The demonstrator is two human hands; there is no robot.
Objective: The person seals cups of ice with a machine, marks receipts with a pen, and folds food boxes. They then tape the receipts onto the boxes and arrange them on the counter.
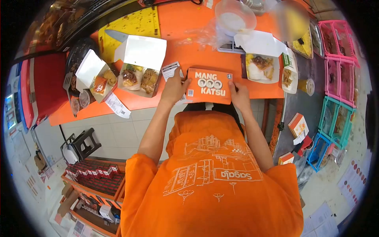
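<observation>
Between my two hands is a closed orange box with white lettering, near the front edge of the orange table. My left hand grips its left side, next to a printed paper slip. On the box's right side, the fingers of my right hand are closed. An open food box with rice and fried pieces stands left of my left hand. Farther left is another open food box. To the right, an open box holds rice and topped meat.
A yellow cutting board with a knife lies at the back left. A plastic bowl is at the back. Colored baskets line the right side. A black stool stands below on the left.
</observation>
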